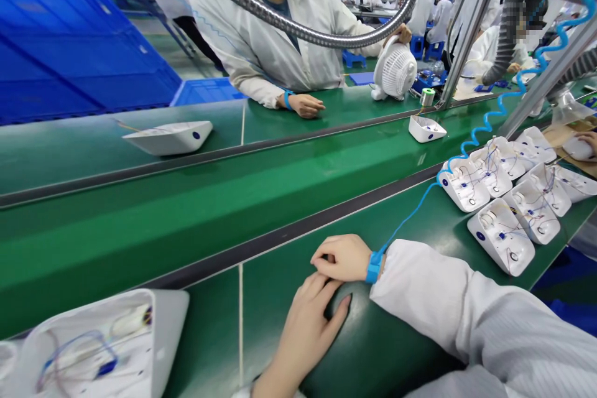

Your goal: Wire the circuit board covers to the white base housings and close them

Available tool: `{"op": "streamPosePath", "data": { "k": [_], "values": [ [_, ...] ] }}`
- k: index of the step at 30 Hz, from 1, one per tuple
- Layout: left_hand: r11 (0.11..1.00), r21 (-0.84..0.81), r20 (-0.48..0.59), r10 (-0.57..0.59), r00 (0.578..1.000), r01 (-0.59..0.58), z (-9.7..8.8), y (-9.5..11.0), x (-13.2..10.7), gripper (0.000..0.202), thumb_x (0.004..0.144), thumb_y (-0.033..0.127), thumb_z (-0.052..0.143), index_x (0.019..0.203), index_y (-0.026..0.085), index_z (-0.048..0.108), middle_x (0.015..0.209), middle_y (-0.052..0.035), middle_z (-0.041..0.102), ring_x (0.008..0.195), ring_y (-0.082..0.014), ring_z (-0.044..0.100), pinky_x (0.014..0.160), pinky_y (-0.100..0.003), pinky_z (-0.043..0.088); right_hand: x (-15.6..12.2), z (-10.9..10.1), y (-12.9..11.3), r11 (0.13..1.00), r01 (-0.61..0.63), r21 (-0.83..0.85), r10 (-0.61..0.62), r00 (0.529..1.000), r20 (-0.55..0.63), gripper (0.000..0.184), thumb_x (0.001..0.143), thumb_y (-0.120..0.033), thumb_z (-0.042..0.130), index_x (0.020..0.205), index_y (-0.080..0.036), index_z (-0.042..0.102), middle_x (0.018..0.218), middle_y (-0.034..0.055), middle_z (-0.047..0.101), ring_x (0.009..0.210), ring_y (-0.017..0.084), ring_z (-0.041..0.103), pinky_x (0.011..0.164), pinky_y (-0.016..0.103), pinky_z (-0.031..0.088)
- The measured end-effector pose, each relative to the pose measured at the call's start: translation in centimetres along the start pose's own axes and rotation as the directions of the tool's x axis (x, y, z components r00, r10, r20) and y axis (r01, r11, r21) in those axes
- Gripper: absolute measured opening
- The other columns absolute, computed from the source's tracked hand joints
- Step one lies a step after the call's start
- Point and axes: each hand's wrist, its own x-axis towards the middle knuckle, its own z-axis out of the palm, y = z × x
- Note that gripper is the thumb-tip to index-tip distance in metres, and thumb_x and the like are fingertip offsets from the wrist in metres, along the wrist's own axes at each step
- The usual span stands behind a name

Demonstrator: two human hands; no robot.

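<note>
My left hand (312, 320) lies on the green tabletop, its fingers stretched out and its thumb apart, holding nothing. Just above it, my right hand (345, 258) rests with curled fingers, thumb and index tips meeting around a small gap. No object shows in it, and its fingertips touch or nearly touch my left fingers. Around the right wrist is a blue wrist strap (374, 267) with a coiled blue cord. At the lower left stands a white plastic housing (173, 329) with wires and a blue connector inside. Several similar white housings (501, 236) sit in rows to my right.
A green conveyor belt (196, 217) runs across beyond my hands, carrying a wired white housing (426, 129). Across it, a co-worker (303, 56) holds a white fan (396, 71). Another housing (170, 138) lies on the far side. A metal flexible hose (298, 31) hangs overhead; blue crates (74, 43) stand left.
</note>
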Motion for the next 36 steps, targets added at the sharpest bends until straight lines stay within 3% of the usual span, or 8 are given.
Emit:
{"op": "streamPosePath", "data": {
  "k": [17, 36],
  "values": [
    [0.998, -0.036, 0.027, -0.048, 0.998, 0.049, 0.0, 0.3, 0.0, 0.021, 0.092, 0.029, 0.055, 0.109, 0.023, 0.066, 0.108, -0.0073, 0.065, 0.099, -0.0263, 0.059, 0.081, -0.04, 0.052, -0.1, 0.1, 0.1, 1.0, 0.006, 0.017, -0.006, 1.0, -0.016, 0.011, 0.083, -0.017, 0.065, 0.083, -0.02, 0.076, 0.086, -0.0002, 0.075, 0.08, 0.012, 0.067, 0.076, 0.021, 0.047],
    [0.986, -0.095, 0.106, -0.128, 0.986, 0.138, -0.2, 1.4, 0.0, 0.035, 0.086, 0.017, 0.06, 0.12, 0.023, 0.061, 0.126, -0.0089, 0.059, 0.116, -0.0291, 0.052, 0.095, -0.046, 0.046, -0.6, 0.3, 0.7, 0.997, 0.035, 0.069, -0.034, 0.999, -0.022, 0.015, 0.087, -0.017, 0.059, 0.083, -0.02, 0.073, 0.084, 0.001, 0.072, 0.071, 0.013, 0.064, 0.071, 0.023, 0.048]
  ]
}}
